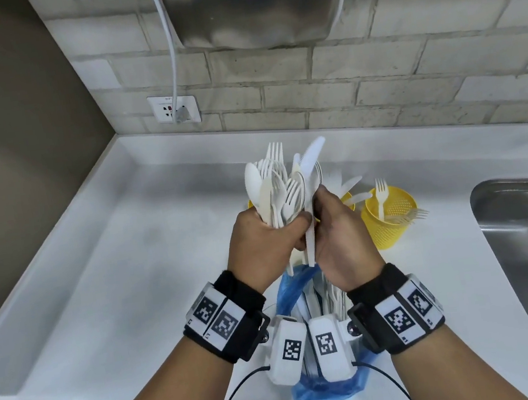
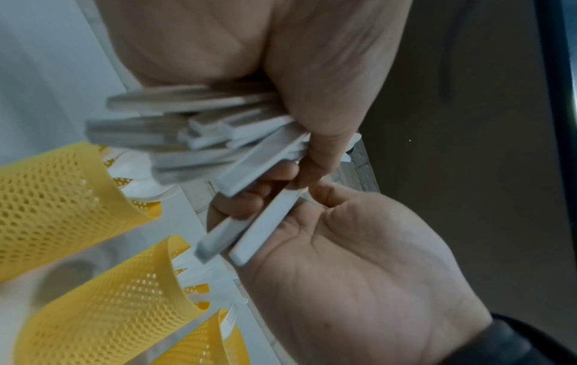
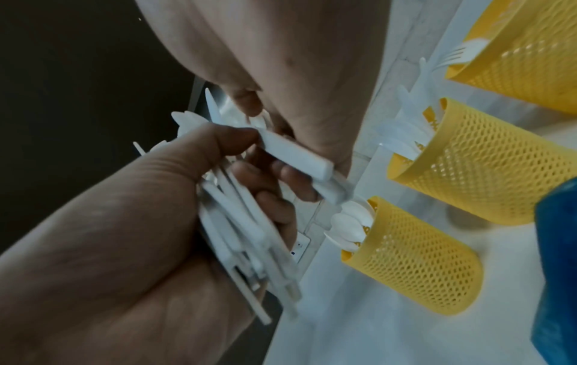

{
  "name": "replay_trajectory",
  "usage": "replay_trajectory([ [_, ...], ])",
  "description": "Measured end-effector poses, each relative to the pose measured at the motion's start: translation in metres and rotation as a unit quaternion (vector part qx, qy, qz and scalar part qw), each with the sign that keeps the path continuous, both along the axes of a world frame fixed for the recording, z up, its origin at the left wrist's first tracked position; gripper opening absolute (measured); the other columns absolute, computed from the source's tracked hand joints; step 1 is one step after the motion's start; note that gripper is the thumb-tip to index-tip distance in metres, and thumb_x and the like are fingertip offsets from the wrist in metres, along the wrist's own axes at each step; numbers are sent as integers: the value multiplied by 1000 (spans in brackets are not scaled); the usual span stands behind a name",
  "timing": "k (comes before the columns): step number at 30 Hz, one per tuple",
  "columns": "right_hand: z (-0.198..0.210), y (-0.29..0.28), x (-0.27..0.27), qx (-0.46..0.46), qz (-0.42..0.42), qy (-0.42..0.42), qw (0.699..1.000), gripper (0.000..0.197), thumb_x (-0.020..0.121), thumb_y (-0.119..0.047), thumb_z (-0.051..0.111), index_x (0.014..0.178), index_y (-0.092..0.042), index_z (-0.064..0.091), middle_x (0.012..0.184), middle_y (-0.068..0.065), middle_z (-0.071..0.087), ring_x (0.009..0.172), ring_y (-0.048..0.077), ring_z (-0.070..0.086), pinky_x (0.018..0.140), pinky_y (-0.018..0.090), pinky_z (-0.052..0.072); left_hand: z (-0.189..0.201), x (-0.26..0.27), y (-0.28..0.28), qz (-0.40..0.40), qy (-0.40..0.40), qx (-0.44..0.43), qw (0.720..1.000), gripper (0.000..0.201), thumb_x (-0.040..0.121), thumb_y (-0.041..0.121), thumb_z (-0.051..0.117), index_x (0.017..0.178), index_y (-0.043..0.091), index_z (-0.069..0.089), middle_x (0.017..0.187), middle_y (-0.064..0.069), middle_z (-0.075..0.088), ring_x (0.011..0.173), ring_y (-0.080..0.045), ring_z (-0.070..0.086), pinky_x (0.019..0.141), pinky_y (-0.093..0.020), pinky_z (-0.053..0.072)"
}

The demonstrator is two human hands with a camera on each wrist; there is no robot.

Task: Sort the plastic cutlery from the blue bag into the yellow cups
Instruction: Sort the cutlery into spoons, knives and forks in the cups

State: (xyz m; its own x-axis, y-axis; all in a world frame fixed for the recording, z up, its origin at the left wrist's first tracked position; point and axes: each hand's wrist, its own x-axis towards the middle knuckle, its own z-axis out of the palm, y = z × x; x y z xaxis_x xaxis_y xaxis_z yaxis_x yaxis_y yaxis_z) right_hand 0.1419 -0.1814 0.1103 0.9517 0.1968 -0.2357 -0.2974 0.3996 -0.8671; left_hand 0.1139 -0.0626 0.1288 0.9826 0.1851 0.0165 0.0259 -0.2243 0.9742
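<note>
On the white stone desk (image 1: 135, 250) we saw the crinkled blue plastic bag (image 1: 293, 291) below the wrists, with white handles still inside. Behind our hands stood the yellow perforated plastic cups (image 1: 389, 217), already holding forks, knives and spoons. Our left hand (image 1: 263, 243) gripped a mixed bundle of white plastic cutlery (image 1: 279, 184) upright, and our right hand (image 1: 341, 236) pinched one white plastic knife (image 1: 309, 160) from it.

Nothing readable here: the wrist bands (image 1: 225, 322) carry only black-and-white square code markers, and the wall socket's (image 1: 174, 109) tiny print is blurred.
</note>
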Motion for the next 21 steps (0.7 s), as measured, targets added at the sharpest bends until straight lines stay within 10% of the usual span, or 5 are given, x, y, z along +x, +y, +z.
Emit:
replay_trajectory([
  [4,-3,2,-2,-11,-17,-12,1000,40,107,-23,42,128,4,61,125,30,66,120,45,64,99,59,52,1,0,-1,3,0,-4,1000,11,85,22,79,76,23,73,65,7,73,62,-7,71,58,-17,54],
  [7,-5,0,3,-48,-97,-19,994,33,102,-17,47,113,13,57,110,38,64,102,49,68,85,60,56,0,0,-1,6,-6,17,1000,11,81,31,82,81,23,75,69,13,73,66,-2,70,60,-14,50],
  [12,7,-14,4,-60,-210,-67,974,23,112,-23,37,95,-11,48,61,9,51,44,23,53,50,33,52,2,2,7,45,-7,27,999,16,81,34,83,75,23,71,62,10,71,62,-8,69,61,-25,56],
  [17,15,-22,-7,-54,-135,-151,978,18,109,-25,47,104,-11,55,60,-5,33,48,12,27,47,26,25,1,5,10,64,-12,36,997,22,80,36,83,79,16,74,65,1,72,64,-17,70,62,-34,57],
  [21,19,-19,-13,-158,-61,-237,957,9,100,-14,66,103,-6,64,56,-18,52,47,-1,44,50,15,36,0,4,9,46,-20,39,998,20,82,38,81,84,19,76,69,4,74,67,-15,72,66,-37,60],
])
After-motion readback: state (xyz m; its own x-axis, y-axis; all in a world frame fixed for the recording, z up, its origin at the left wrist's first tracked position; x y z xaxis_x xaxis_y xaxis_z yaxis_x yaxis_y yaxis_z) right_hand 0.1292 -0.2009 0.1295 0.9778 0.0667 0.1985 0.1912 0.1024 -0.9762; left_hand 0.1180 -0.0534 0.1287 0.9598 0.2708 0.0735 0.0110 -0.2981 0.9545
